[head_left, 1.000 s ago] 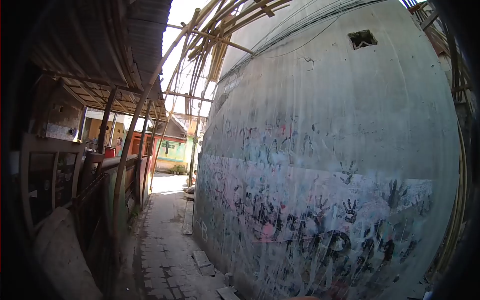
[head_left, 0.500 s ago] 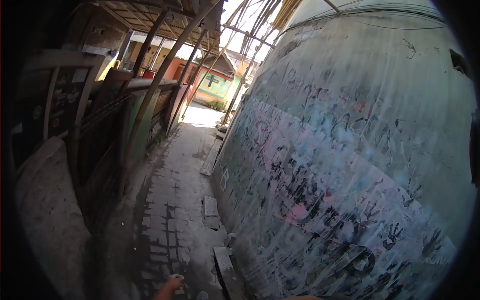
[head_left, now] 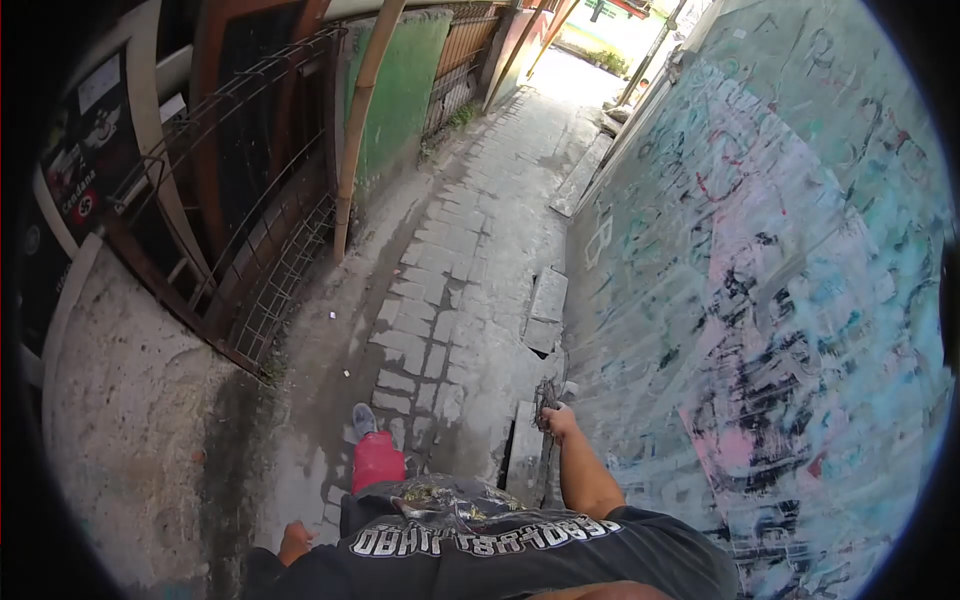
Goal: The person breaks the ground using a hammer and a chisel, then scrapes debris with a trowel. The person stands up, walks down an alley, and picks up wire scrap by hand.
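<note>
My right hand (head_left: 562,420) is stretched forward at the foot of the painted wall, its fingers closed round a dark, narrow object (head_left: 546,402) that looks like metal; its exact kind is too small to tell. Low on the left, my left hand (head_left: 297,540) hangs beside my body with the fingers curled in. Whether anything is inside it is hidden. Below me show my black printed shirt (head_left: 470,540), a red trouser leg (head_left: 378,460) and a grey shoe (head_left: 363,420) on the paving.
A narrow alley of paving blocks (head_left: 430,300) runs ahead. To the right stands a paint-smeared wall (head_left: 800,300), with loose concrete slabs (head_left: 545,300) along its base. On the left are a wire rack (head_left: 290,290), a bamboo pole (head_left: 365,120) and a rough low wall (head_left: 140,400).
The view has tilted down from the alley's far end toward my body. My right hand with the dark object, my shirt and leg have come into sight. My left hand now appears further left.
</note>
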The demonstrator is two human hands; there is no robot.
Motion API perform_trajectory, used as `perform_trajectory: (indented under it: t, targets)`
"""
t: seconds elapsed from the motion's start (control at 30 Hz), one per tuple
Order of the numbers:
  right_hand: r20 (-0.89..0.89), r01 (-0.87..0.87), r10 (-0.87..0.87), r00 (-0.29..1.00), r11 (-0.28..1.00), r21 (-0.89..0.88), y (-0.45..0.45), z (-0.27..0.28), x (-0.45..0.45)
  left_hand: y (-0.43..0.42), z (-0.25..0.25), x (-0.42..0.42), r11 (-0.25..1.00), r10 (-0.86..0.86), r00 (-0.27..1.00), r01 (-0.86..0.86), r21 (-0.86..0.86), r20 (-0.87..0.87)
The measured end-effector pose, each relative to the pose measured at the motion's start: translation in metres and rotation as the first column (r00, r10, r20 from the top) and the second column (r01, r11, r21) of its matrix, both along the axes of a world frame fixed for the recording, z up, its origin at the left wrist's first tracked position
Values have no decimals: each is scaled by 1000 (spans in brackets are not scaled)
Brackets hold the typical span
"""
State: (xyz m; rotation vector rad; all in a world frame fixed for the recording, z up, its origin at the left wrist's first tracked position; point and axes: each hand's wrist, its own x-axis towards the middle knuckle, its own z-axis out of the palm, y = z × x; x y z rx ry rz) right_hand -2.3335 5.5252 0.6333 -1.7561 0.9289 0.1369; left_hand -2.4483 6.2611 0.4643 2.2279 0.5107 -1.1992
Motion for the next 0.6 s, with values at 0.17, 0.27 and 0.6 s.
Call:
perform_trajectory:
  t: [0.17, 0.27, 0.6]
  targets:
    - [-209, 215, -197, 958, 974, 66, 23, -46, 94, -38, -33, 186, 999, 43, 965, -35, -36, 259]
    - [-210, 567, -529, 822, 794, 220, 34, -82, 87, -70, -19, 300, 818, 532, 590, -173, -548, 607]
    - [-571, 77, -130, 811, 990, -116, -14, -55, 85, -331, 162, 849, 970, -64, 696, 213, -121, 715]
